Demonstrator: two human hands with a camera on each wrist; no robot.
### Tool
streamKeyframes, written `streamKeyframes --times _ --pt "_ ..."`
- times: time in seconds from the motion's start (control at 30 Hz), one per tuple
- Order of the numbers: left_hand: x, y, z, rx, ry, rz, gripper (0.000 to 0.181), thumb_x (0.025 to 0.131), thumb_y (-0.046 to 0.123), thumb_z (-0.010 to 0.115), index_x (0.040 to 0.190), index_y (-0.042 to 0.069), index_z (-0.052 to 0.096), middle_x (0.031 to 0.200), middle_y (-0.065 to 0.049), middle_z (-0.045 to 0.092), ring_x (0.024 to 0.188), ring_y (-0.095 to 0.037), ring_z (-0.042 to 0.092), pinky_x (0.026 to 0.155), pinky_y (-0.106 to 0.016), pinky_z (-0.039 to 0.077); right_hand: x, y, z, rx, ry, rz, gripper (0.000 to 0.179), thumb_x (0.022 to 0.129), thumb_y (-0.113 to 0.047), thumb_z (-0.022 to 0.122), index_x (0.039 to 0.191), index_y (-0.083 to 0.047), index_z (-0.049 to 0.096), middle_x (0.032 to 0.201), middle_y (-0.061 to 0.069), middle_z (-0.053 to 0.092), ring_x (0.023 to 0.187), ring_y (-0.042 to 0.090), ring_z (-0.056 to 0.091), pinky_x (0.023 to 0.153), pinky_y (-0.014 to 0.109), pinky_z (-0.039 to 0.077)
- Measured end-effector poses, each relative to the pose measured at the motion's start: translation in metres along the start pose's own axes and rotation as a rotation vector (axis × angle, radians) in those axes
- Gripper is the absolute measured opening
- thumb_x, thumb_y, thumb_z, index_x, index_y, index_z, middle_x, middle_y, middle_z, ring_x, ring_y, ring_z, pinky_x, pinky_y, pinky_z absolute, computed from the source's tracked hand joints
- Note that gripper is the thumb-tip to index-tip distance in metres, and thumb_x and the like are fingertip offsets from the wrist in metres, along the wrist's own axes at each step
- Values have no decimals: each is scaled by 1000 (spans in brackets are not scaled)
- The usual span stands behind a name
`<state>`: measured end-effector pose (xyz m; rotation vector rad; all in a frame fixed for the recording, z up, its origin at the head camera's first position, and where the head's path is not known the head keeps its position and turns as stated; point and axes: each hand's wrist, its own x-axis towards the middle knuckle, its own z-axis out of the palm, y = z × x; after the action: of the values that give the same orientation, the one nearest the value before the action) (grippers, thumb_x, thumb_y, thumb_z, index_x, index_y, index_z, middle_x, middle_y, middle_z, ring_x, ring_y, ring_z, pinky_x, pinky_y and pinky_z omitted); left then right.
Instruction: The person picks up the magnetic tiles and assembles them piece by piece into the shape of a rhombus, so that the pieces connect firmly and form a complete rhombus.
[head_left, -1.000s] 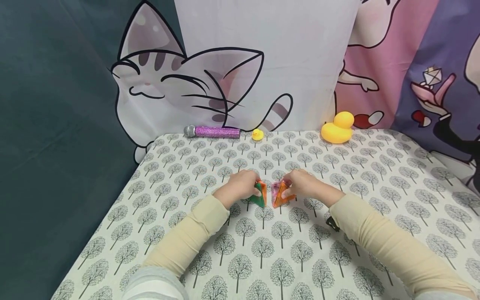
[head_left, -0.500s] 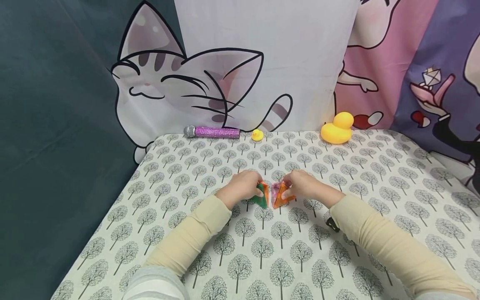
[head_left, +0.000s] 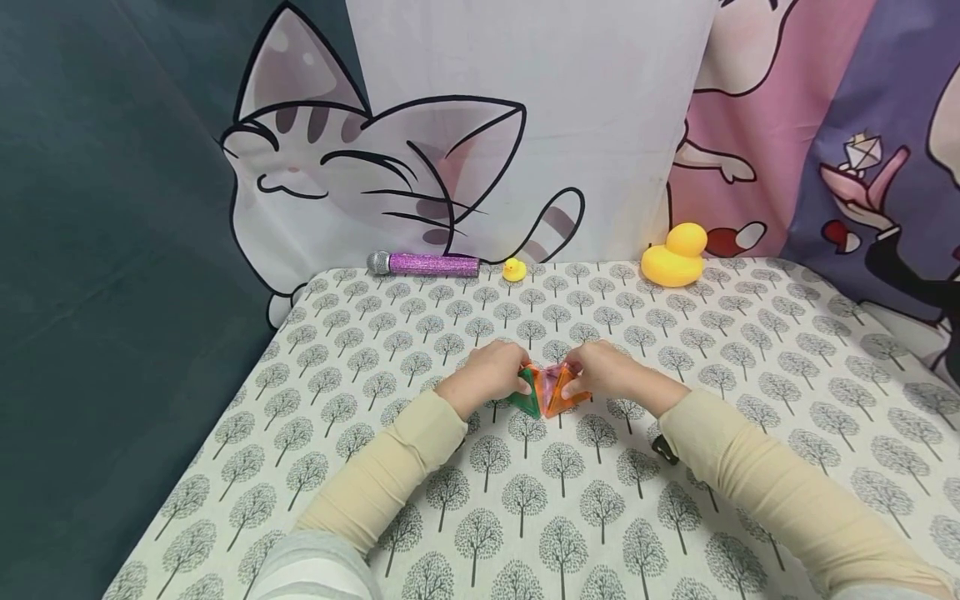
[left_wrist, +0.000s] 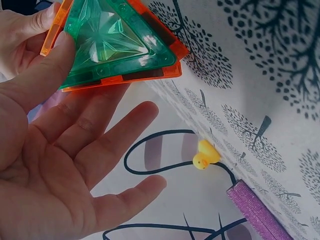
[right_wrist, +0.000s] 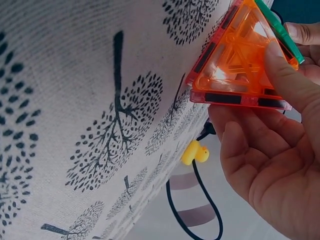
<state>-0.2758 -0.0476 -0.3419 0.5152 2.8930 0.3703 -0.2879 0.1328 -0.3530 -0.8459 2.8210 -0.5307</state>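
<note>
My left hand (head_left: 491, 373) pinches a green triangular magnetic tile (left_wrist: 120, 45) joined to orange ones. In the left wrist view its thumb presses the green face, and its ring and little fingers stretch out away from the tiles. Opposite it, my right hand (head_left: 606, 369) grips an orange triangular magnetic tile (right_wrist: 235, 65) with pink-red edged tiles (right_wrist: 240, 100) joined along its sides, thumb on the orange face. The two tile pieces meet side by side low over the middle of the table, tilted like small pyramids. Their far sides are hidden by the fingers.
The table wears a tree-print cloth (head_left: 480, 533). Along its back edge lie a purple glitter microphone (head_left: 427, 264), a small yellow duck (head_left: 514, 270) and a larger yellow duck (head_left: 673, 257). A small black object (head_left: 664, 448) shows beside the right sleeve.
The left hand has moved slightly right with its green and orange tiles, closing the gap to the other piece. The right hand has stayed nearly still.
</note>
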Motion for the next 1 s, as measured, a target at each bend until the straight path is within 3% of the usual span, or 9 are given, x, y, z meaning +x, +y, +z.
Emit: streamKeyframes --times 0.5,1.0 --pt "-1 3 1 21 5 -6 32 70 28 71 98 16 65 85 6 59 81 -12 50 75 -36 40 1 -3 2 48 -14 2 22 67 -22 72 79 -7 62 65 -3 55 58 11 47 55 25 41" --pt "0 3 1 16 2 -10 29 69 28 71 95 17 65 82 7 59 75 -11 51 74 -36 40 3 -7 2 40 -3 -9 22 67 -24 72 79 -8 63 65 -4 56 60 11 48 56 25 41"
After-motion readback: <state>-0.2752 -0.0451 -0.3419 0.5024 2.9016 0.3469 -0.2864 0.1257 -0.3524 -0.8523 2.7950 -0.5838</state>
